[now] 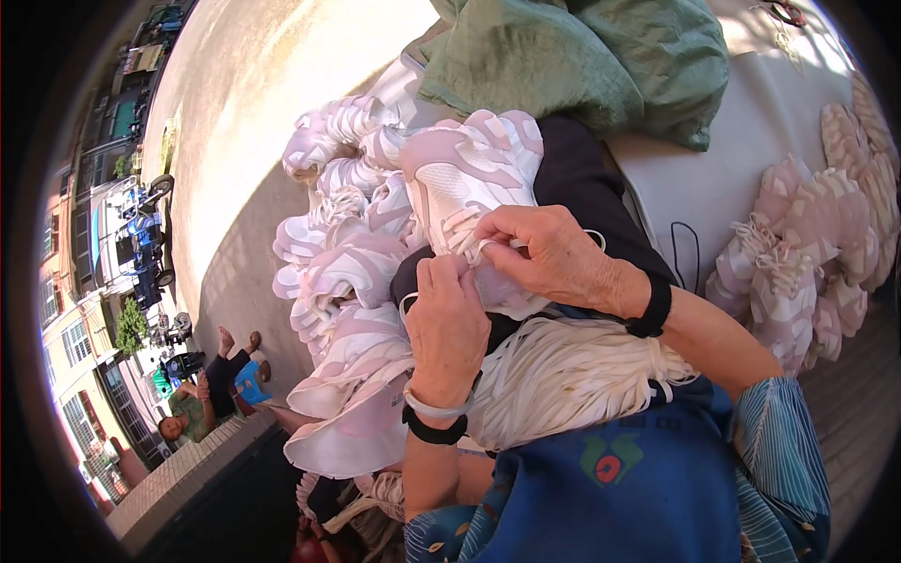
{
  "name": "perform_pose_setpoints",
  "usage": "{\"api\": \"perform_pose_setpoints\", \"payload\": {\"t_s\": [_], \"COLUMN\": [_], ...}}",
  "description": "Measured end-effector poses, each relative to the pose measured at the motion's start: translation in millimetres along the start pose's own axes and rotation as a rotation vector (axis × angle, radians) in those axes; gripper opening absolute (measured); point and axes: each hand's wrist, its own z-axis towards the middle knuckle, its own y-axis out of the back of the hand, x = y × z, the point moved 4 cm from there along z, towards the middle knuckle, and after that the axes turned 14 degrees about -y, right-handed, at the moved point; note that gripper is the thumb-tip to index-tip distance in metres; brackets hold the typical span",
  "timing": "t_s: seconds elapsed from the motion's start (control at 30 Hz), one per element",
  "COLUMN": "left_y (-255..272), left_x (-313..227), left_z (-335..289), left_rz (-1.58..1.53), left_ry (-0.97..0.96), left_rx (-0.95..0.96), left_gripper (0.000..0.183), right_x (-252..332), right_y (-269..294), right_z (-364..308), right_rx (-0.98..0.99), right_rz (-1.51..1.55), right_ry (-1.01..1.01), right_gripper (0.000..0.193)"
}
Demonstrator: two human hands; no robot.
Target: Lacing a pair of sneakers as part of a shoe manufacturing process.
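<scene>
Across my lap lies a pale pink and white shoe upper (pixel 469 174), its toe pointing away from me. Both hands meet over its eyelets, where a white shoelace (pixel 460 230) is partly threaded. My left hand (pixel 446 324) is closed at the near side of the eyelets, pinching the lace; a loop of it shows beside the wrist. My right hand (pixel 554 258) pinches the lace from the right, thumb and forefinger together. The exact spot between the fingertips is partly hidden. A thick bundle of off-white shoelaces (pixel 563 375) rests on my lap below the hands.
Several similar shoe uppers (pixel 347 253) are heaped to the left, and more uppers (pixel 798 244) are piled at the right. A green sack (pixel 582 66) lies beyond my knees. A blue apron (pixel 610 497) covers my lap. Another person (pixel 202 408) sits far left.
</scene>
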Motion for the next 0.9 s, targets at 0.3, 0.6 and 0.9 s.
{"api": "perform_pose_setpoints", "payload": {"t_s": [0.3, 0.6, 0.9], "left_y": [17.1, 35.8, 21.7], "left_x": [1.6, -0.2, -1.9], "left_z": [-14.4, -39.6, -61.5], "left_rz": [0.062, 0.159, 0.154], "left_ry": [0.028, 0.095, 0.116], "left_rx": [0.11, 0.187, 0.185], "left_gripper": [0.009, 0.008, 0.01], "right_x": [1.0, 0.0, 1.1], "right_y": [2.7, -1.3, -0.5], "right_z": [2.0, 0.0, -9.0], "right_rx": [-0.097, -0.229, -0.241], "right_rz": [-0.101, -0.143, -0.287], "right_ry": [0.133, 0.201, 0.205], "right_gripper": [0.015, 0.013, 0.014]}}
